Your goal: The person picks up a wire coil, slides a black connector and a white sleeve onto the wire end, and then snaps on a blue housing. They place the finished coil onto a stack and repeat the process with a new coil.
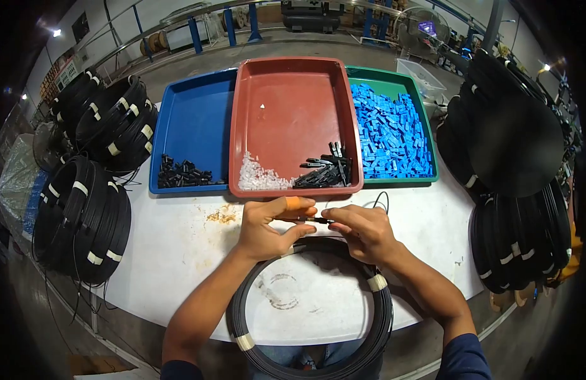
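Note:
Between my two hands is a small, slim black connector piece at a cable end, held just above the near rim of the red tray. My right hand pinches its right end, with a thin black cable looping up behind the fingers. The fingers of my left hand curl around its left end; orange tape wraps one finger. Exactly where the left fingertips touch is hard to see. Under both hands lies a large coil of black cable, bound with pale tape, overhanging the table's front edge.
A red tray holds clear pieces and black clips. A blue tray has small black parts; a green tray holds blue connectors. Cable coils flank the white table on the left, more coils on the right.

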A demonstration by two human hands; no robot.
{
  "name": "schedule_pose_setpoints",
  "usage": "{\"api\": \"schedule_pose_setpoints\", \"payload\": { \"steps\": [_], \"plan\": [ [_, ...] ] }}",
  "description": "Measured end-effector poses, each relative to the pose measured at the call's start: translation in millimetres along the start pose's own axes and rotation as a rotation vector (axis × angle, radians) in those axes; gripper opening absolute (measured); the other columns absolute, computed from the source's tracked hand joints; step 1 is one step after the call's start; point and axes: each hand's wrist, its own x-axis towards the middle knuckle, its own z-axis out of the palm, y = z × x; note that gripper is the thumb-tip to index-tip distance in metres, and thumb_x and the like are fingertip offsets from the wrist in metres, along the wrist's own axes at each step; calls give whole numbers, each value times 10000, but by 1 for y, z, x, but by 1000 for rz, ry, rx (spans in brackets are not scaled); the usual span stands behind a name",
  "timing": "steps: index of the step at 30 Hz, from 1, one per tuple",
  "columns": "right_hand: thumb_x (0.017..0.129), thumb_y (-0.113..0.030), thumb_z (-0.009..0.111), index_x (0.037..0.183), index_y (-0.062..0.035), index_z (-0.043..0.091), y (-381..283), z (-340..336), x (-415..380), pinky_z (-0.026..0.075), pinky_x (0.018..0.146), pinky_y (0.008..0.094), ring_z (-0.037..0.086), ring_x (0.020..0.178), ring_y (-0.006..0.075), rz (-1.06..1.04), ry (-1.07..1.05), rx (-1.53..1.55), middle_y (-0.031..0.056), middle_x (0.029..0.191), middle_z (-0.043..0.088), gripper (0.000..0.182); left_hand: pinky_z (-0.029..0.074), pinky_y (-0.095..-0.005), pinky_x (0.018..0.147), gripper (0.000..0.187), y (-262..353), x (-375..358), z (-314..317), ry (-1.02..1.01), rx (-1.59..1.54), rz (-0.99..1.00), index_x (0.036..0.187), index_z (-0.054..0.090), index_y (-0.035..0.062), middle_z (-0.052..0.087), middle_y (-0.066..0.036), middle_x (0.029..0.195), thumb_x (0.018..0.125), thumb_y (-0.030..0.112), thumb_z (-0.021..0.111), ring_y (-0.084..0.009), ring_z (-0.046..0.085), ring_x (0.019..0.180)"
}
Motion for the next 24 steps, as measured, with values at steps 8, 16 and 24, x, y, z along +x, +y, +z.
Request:
{"api": "schedule_pose_setpoints", "payload": {
  "steps": [8,16,24],
  "plan": [
    [698,136,611,1204,-77,702,8,-15,6,546,542,354,684,706,253,-149,71,-161,106,937,677,556,480,-409,1029,911,68,-8,-27,-520,467,-489,1491,401,37,667,-243,1259,764,332,866,-406,630,1192],
    [705,158,607,1197,-68,693,-12,-23,29,559,574,360,707,764,268,-204,137,-93,115,985,711,549,501,-436,1021,573,40,-16,-21,-613,259,-424,1396,467,39,641,-208,1300,852,-62,613,-385,625,1200],
    [664,93,735,1216,-137,692,-16,-27,48,531,601,375,660,742,271,-133,-85,-17,73,874,644,600,512,-404,1010,528,-21,27,23,-747,-138,-93,1372,517,33,683,-180,1204,866,-29,653,-339,647,1169]
  ]
}}
